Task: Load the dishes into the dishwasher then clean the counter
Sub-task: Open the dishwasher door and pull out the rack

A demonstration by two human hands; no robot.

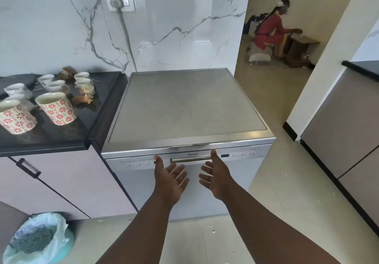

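Reaching toward the closed dishwasher (184, 110), both hands sit palm-up just below its door handle (190, 159). Left hand (171, 176): fingers spread and relaxed, holding nothing. Right hand (214, 173): same, thumb tip near the handle's right end, contact cannot be told. The dishwasher stands against the right edge of the dark worktop (61, 132). On the worktop: two flower-patterned mugs (56, 108) near the front edge, small white cups (82, 79) and food scraps (83, 98) toward the back. A lined bin (39, 241) stands on the floor at lower left.
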